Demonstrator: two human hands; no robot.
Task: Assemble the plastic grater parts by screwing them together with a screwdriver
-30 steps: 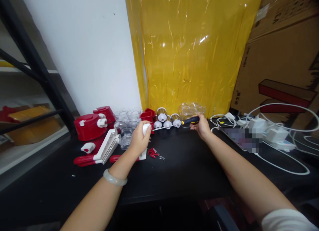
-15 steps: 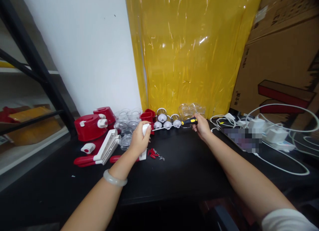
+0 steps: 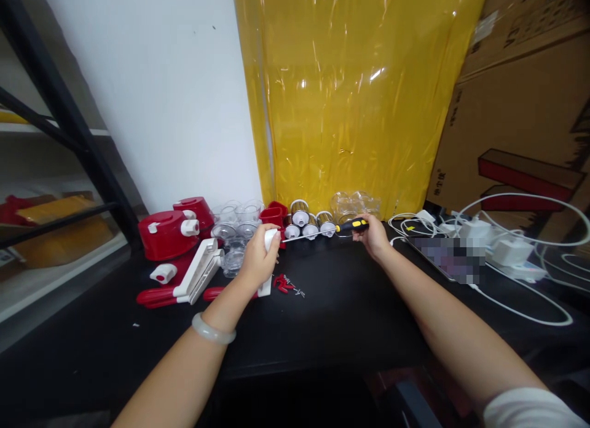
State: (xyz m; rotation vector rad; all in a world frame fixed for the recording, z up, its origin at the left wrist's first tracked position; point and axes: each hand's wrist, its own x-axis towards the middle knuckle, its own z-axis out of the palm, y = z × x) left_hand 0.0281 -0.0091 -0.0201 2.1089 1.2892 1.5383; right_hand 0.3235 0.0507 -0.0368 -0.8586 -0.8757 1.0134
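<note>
Two bare hands work over a black tabletop [image 3: 341,311]. The left hand [image 3: 256,263] is closed around an upright white plastic piece [image 3: 270,237], whose top shows above the curled fingers and whose foot rests on the table below the palm. The right hand [image 3: 375,236] grips a black-and-yellow-handled screwdriver [image 3: 353,225]. Its handle sticks out to the left of the fingers. The thin metal shaft runs level towards the top of the white piece, and whether the tip touches it cannot be told. Small red clips and loose screws [image 3: 286,285] lie just beside the left hand. Red lidded bowls [image 3: 166,233], clear plastic cups [image 3: 235,222] and perforated metal drums [image 3: 308,222] stand behind, before a yellow plastic sheet [image 3: 350,96].
</note>
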